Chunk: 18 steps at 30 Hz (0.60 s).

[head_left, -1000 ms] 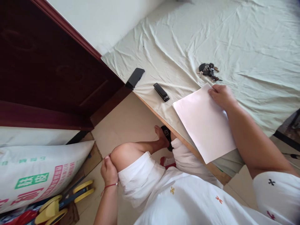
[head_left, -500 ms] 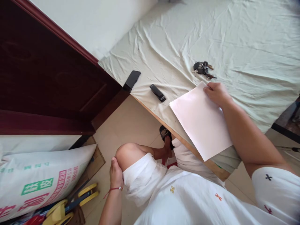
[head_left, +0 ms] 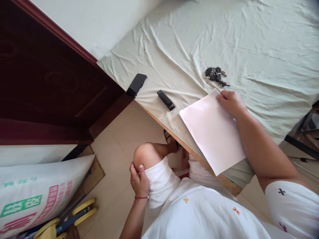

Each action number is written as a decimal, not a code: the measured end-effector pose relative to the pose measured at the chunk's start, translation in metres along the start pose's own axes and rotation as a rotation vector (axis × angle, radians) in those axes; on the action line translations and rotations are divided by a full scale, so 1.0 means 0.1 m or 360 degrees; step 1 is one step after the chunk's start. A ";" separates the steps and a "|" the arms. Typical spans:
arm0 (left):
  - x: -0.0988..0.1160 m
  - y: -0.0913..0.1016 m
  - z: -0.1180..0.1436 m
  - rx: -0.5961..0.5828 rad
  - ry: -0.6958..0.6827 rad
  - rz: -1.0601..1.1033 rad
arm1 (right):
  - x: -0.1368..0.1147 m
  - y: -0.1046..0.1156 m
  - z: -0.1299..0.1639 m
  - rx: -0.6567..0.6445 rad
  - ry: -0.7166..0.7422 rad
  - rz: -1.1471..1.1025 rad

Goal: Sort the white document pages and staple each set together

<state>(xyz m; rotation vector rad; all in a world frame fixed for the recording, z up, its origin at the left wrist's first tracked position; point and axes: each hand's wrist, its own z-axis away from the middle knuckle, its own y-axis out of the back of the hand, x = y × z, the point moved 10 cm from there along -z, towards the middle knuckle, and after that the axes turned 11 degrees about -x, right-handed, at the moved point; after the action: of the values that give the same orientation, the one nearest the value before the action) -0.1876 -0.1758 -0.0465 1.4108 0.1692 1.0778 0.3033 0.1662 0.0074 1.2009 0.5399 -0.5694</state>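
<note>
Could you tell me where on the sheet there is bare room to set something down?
The sheet lies bare beyond the keys. A narrow gap lies between stapler and paper. Crowded: the near edge, with phone and right hand.

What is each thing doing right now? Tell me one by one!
Paper: flat on the sheet, lower corner sticking out past the edge.
Right hand: gripping the paper's top corner.
Left hand: resting on the knee, holding nothing.
Keys: bunched, lying on the sheet.
Stapler: closed, lying flat.
Phone: screen dark, at the sheet's corner.
Sheet: spread out, wrinkled.
Sack: full, lying on its side.
</note>
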 end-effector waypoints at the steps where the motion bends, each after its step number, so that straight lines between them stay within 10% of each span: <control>1: 0.05 -0.01 -0.01 -0.0004 -0.0015 -0.0002 | 0.00 0.00 0.01 0.0001 -0.0003 -0.0010; 11: 0.08 0.04 0.03 0.0061 -0.0101 0.0003 | 0.01 0.01 0.01 0.0026 -0.0001 0.0000; 15: 0.56 0.22 0.32 0.0450 -0.0781 -0.0193 | 0.05 -0.01 -0.01 0.0046 0.0000 0.0013; 18: 0.98 -0.32 0.52 -0.0064 -0.1186 -0.0280 | 0.06 -0.01 -0.01 0.0065 0.0004 0.0017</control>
<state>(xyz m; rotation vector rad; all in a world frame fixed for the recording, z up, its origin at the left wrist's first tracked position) -0.0833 -0.1393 -0.0135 1.6354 -0.2629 0.3613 0.3066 0.1665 0.0026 1.2427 0.5255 -0.5722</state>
